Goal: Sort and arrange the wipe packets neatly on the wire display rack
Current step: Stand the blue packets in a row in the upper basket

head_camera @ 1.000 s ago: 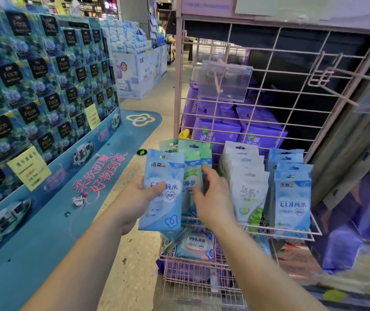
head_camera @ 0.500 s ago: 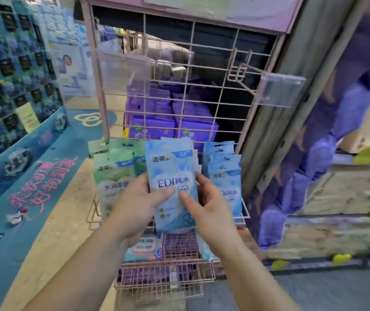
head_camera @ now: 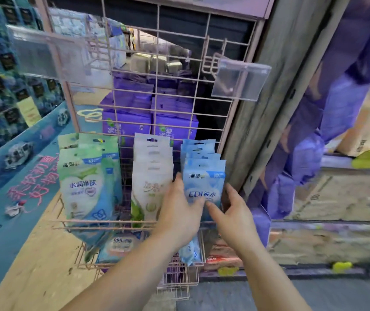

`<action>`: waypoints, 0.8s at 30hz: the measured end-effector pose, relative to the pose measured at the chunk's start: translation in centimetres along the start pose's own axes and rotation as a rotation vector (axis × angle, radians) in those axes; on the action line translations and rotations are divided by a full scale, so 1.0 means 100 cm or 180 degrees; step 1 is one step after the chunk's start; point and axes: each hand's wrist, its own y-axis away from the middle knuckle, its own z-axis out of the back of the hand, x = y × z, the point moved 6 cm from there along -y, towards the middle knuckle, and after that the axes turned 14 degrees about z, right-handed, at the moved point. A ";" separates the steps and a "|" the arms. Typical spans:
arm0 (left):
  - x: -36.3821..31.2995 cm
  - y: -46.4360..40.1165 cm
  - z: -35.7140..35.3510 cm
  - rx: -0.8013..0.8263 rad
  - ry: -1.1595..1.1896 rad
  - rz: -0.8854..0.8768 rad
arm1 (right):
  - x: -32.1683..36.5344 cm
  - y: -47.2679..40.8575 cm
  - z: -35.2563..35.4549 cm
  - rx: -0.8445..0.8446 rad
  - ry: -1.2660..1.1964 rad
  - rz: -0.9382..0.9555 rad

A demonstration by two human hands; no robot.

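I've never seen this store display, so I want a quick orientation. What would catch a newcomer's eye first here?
Three upright rows of wipe packets on the pink wire rack: green packets at left, white packets in the middle, blue packets at right. The left hand and right hand meet at the front blue packet. Purple boxes show behind the grid.

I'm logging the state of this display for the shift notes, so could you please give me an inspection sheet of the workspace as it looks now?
Surface: pink wire rack, upper tier with a front rail, lower baskets below.
Job's things: three upright rows on the upper tier: green packets left, white packets middle, blue packets right.
Clutter: loose packets lying in the lower basket.
Hands: left hand and right hand both on the front blue packet.
Cables: nothing seen.
Surroundings: purple boxes behind the rack, clear tag holder, blue shop display at left.
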 end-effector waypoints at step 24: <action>-0.004 0.059 0.046 -0.0097 0.0746 -0.0247 | 0.038 0.026 0.013 -0.1179 -0.0701 0.0599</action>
